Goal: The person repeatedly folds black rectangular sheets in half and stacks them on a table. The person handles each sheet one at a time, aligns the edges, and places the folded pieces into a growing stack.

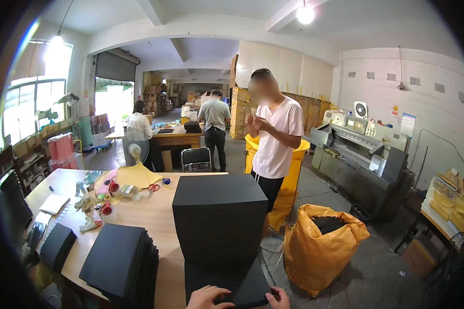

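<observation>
A low stack of black sheets (227, 278) lies on the near edge of the table in front of me. My left hand (209, 297) rests on its near part, fingers apart and slightly bent. At the stack's near right corner, my right hand (278, 297) has its thumb over the edge and its fingers along the side; its lower part is cut off by the frame. Directly behind rises a tall block of stacked black sheets (219, 221). To the left stand a fanned pile of black sheets (116, 257) and a smaller black pile (58, 246).
Tape rolls (106, 208), scissors (153, 188) and yellow paper (137, 176) lie farther back on the wooden table (165, 206). A person (278, 129) stands just beyond the tall block. An orange sack (319, 257) with black scraps and a large cutting machine (361, 149) are at right.
</observation>
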Available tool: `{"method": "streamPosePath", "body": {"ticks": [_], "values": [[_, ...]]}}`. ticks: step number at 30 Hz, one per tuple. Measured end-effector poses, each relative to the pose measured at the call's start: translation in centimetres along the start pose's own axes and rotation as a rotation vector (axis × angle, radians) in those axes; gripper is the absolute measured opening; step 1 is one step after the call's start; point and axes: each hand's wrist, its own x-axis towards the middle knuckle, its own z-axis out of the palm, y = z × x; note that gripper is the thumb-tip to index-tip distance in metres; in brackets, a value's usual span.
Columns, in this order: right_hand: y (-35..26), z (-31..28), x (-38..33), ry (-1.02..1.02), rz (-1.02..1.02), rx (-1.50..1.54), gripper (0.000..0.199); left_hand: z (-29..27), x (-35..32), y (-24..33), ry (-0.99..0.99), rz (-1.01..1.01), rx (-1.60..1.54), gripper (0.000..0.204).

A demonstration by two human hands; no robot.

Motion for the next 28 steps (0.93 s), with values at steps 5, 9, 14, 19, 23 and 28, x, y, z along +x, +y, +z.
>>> {"method": "streamPosePath", "body": {"ticks": [5,9,14,19,23,28], "values": [[1.9,0.7,-0.6,0.071,-0.277,-0.315,0.035,2.1,0.5,-2.5,-0.259,0.162,0.183,0.05],[7.4,2.1,0.1,0.179,-0.177,-0.091,0.046,2.3,0.0,-3.3,-0.254,0.157,0.182,0.049],[18.3,3.0,6.8,0.4,0.297,0.582,0.06,3.0,0.9,-2.5,-0.277,0.144,0.101,0.05],[15.1,7.2,7.4,0.291,0.43,0.991,0.049,1.5,-0.5,-3.0,-0.244,0.058,0.166,0.047],[22.4,3.6,8.7,0.313,0.288,0.883,0.051,2.2,1.2,-1.8,-0.241,0.057,0.024,0.041],[10.5,6.1,5.8,0.189,0.253,0.721,0.058,1.3,-0.6,-6.9,-0.472,-0.328,-0.139,0.053]]}}
